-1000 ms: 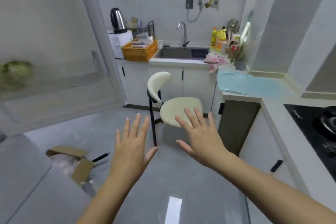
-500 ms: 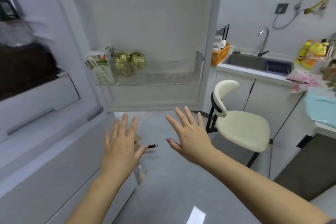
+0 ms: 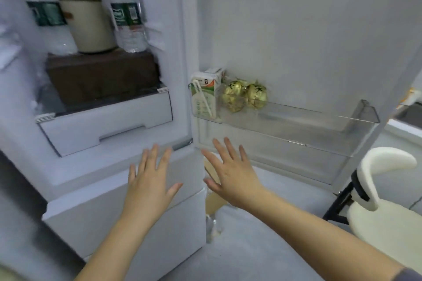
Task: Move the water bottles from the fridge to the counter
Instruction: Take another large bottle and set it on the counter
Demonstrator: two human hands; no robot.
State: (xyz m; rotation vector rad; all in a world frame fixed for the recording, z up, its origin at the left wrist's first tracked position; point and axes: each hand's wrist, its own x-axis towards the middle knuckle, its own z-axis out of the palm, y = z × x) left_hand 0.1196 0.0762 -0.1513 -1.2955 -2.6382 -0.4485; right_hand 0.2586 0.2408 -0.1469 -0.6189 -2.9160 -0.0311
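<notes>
Head view: two water bottles stand upright inside the open fridge (image 3: 118,189), on the shelf at the upper left. The left water bottle (image 3: 43,11) is blurred and partly cut by the frame edge, and the right water bottle (image 3: 127,13) stands near the fridge's inner wall; both are clear with dark green labels. Whether a further bottle stands behind the right one cannot be told. Between them is a beige lidded container (image 3: 85,16), close beside both. Under that shelf lies a brown box (image 3: 100,75), with a white drawer (image 3: 109,121) below it.

Both hands are raised in front of the lower fridge, well below the bottles. The left hand (image 3: 148,182) has its fingers straight and spread, palm away, and holds nothing. The right hand (image 3: 233,173) is likewise flat with spread fingers and holds nothing; it is just beside the left, apart from it.

To the right the fridge door (image 3: 296,29) stands open. Its clear door shelf (image 3: 342,125) holds a drink carton (image 3: 204,96) with a straw at its left end, and green wrapped items (image 3: 244,96) just beside it. A cream chair (image 3: 386,212) stands on the floor (image 3: 262,246) at the far right
</notes>
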